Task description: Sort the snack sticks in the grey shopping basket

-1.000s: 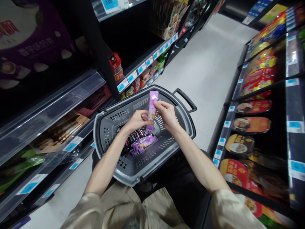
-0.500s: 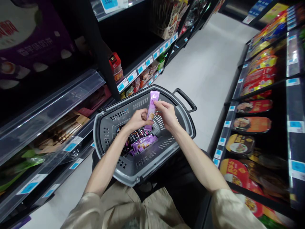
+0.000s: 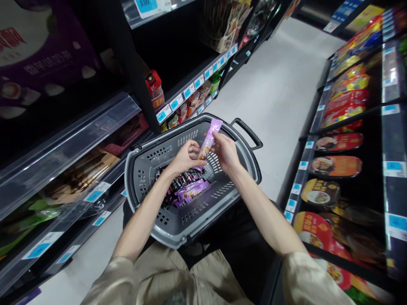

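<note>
A slim purple sachet [image 3: 209, 140] is held above the grey shopping basket [image 3: 149, 201], tilted so its top leans to the right. The left hand [image 3: 185, 157] pinches its lower end with closed fingers, and the right hand [image 3: 226, 151] grips it near the middle from the other side, so the sachet sits between the two hands, touching both.

One sachet is in the hands. Down in the basket lie more purple sachets [image 3: 191, 189], at least three, side by side, beside a cluster of dark wrapped sticks [image 3: 179, 181] whose number cannot be told. The basket has one black handle [image 3: 247, 132] in view at its far end and rests in front of the person's knees, over the pale floor [image 3: 280, 93].

Shelves [image 3: 193, 87] of packaged goods with blue price tags stand to the left, and round red and orange bowls [image 3: 337, 166] fill the racks on the right
</note>
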A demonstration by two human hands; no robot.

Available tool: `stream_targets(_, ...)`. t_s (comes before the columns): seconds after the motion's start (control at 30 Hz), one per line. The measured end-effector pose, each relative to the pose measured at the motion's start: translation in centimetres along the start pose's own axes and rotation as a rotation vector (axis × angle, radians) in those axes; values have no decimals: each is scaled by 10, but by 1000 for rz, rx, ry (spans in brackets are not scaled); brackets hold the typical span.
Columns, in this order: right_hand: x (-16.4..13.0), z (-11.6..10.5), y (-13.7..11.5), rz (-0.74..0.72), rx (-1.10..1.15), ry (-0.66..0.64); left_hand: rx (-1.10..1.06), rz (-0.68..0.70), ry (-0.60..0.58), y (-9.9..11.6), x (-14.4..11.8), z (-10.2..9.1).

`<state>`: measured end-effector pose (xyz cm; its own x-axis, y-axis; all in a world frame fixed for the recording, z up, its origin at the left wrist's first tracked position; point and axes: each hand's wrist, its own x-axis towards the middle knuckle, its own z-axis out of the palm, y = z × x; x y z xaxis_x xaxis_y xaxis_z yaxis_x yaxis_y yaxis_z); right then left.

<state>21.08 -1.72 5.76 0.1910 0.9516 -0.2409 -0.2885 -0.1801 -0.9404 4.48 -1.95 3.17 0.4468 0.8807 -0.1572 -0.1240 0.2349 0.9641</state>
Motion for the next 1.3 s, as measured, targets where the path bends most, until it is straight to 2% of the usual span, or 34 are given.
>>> stream_targets(0.07,1,-1,0,31,29,8,62,50,67,-1,0,0)
stream_targets(0.17,3,-2,-1,97,88,6,172,73,102,-2,1,0)
stream_targets(0.3,4,-3,-2,127,208,-30,114,74,124,-2,3,1)
stream_targets(0.43,4,-3,-2,124,213,10,-22,20,25,-1,5,1)
stream_targets(0.57,5,-3,0,141,164,-26,-96,-72,-71,1,3,4)
stream_targets(0.83,5,-6,3,123,192,-44,-130,-37,-62,3,3,4)
stream_targets(0.97,7,-6,7,87,245,-11,-132,-9,62,-4,7,-1)
stream_targets(1.1,7,-5,10,29,329,40,-171,153,313,-7,13,-7)
stream_targets(1.17,4,-2,11,15,345,42,-198,235,396,-7,15,-10)
stream_targets(1.3,-5,9,13,34,276,-21,-202,350,400,-3,14,-10)
